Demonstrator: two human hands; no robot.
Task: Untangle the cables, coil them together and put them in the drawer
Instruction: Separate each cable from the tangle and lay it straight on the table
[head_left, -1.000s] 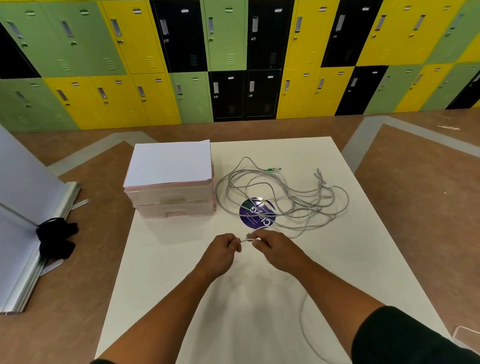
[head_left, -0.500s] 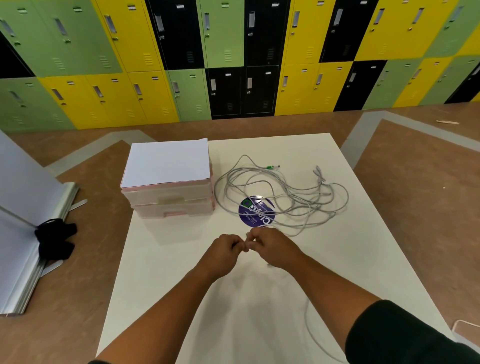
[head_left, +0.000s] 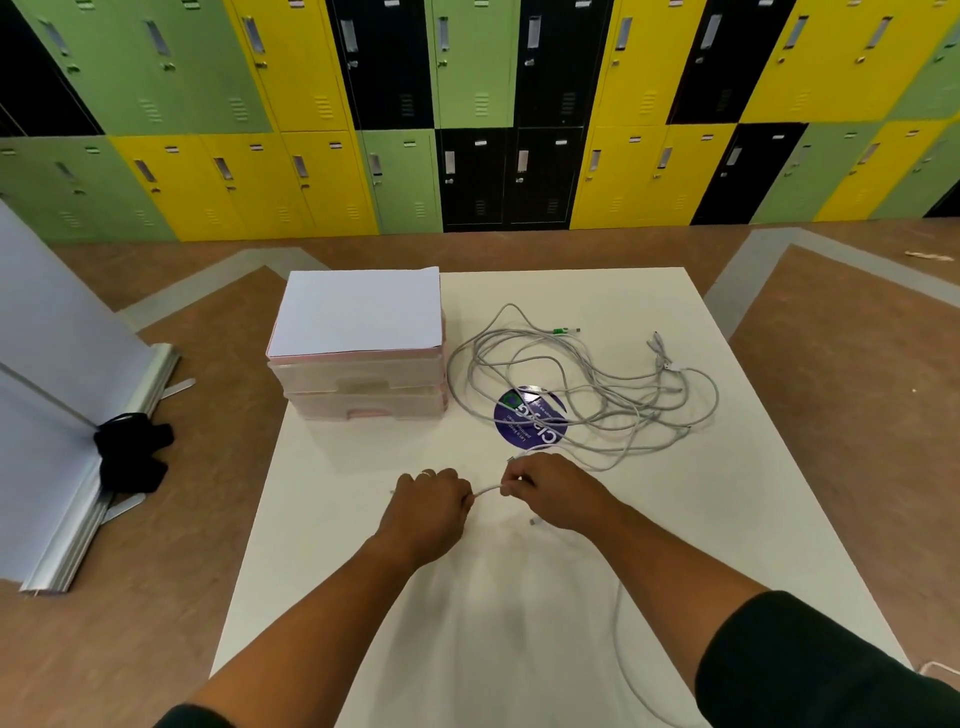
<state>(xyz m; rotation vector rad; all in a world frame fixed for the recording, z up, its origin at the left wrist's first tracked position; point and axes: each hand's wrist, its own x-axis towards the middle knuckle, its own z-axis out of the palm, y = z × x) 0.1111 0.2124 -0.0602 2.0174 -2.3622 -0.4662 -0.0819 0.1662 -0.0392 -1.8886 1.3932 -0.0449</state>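
Both the left hand (head_left: 431, 506) and right hand (head_left: 550, 491) pinch one cable (head_left: 485, 489) just before the tangle (head_left: 587, 395); hard pulling could tighten its knots.

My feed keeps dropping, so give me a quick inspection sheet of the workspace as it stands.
Surface: white table, mostly bare near the person.
Job's things: two-drawer unit at the far left corner, both drawers shut.
Clutter: round purple sticker under the cables; white sheet on top of the unit.
Hands: left hand and right hand each pinch a short stretch of cable between them.
Cables: grey tangle loose behind the hands; one strand trails toward the near edge.
Surroundings: coloured lockers, brown floor, folded panel at left.
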